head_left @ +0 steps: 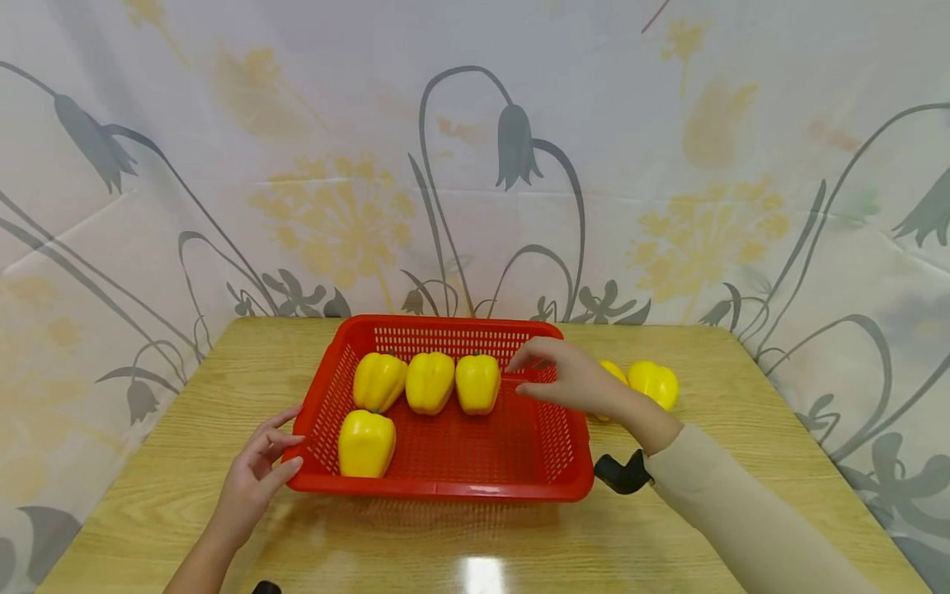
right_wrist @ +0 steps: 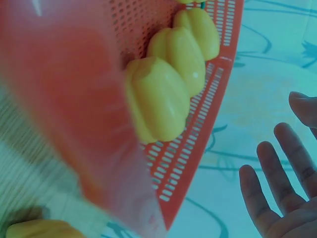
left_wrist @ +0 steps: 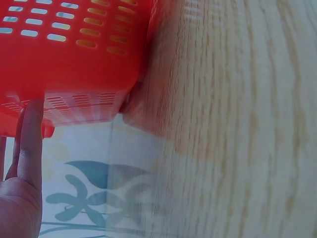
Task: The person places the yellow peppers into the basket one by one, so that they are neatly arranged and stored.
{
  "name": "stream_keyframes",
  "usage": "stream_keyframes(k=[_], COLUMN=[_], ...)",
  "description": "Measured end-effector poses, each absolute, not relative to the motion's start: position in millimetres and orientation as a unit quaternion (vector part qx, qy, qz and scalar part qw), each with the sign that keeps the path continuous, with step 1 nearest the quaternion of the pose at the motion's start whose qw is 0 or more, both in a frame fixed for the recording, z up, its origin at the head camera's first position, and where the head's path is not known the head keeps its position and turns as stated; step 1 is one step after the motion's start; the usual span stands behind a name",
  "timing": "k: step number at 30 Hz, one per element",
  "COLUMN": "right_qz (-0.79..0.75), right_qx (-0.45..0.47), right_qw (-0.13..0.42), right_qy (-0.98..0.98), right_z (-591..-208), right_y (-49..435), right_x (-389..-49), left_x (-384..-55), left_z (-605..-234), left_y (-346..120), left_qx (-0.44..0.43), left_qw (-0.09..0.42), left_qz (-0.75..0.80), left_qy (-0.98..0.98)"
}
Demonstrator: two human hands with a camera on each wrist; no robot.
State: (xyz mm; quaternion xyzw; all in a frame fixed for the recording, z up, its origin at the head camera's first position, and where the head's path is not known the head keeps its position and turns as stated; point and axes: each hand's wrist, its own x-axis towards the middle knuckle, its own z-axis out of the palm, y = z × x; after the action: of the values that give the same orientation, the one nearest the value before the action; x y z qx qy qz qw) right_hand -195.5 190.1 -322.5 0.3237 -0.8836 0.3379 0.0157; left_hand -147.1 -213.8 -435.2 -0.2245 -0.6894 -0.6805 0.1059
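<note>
A red perforated plastic basket [head_left: 438, 488] sits on the wooden table. Inside it, three yellow bell peppers [head_left: 430, 383] line up along the back, and one more yellow bell pepper [head_left: 367, 444] lies at the front left. My left hand [head_left: 256, 470] touches the basket's left rim with thumb and fingertips; in the left wrist view its straight fingers [left_wrist: 30, 144] lie against the outer wall. Over the basket's right side hovers my right hand [head_left: 564, 375], fingers spread apart and holding nothing, close to the rightmost pepper of the back row.
To the right of the basket, a yellow bell pepper [head_left: 653, 384] lies on the table [head_left: 668, 528], with another yellow pepper [head_left: 613, 371] partly hidden behind my right hand. A flower-patterned cloth [head_left: 475, 231] hangs behind the table. Black camera mounts [head_left: 622, 473] show by my wrists.
</note>
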Motion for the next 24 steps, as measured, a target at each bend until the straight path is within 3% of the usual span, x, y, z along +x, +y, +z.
stream_keyframes(k=[24], right_qz=[0.354], right_qx=[0.236], right_qw=[0.066], right_qy=[-0.902], right_z=[-342], right_y=[264], right_x=[-180], left_x=[-146], left_z=[-434], left_y=[-213], left_qx=[-0.221], left_qw=[0.119], left_qz=[-0.672], left_qy=[-0.697])
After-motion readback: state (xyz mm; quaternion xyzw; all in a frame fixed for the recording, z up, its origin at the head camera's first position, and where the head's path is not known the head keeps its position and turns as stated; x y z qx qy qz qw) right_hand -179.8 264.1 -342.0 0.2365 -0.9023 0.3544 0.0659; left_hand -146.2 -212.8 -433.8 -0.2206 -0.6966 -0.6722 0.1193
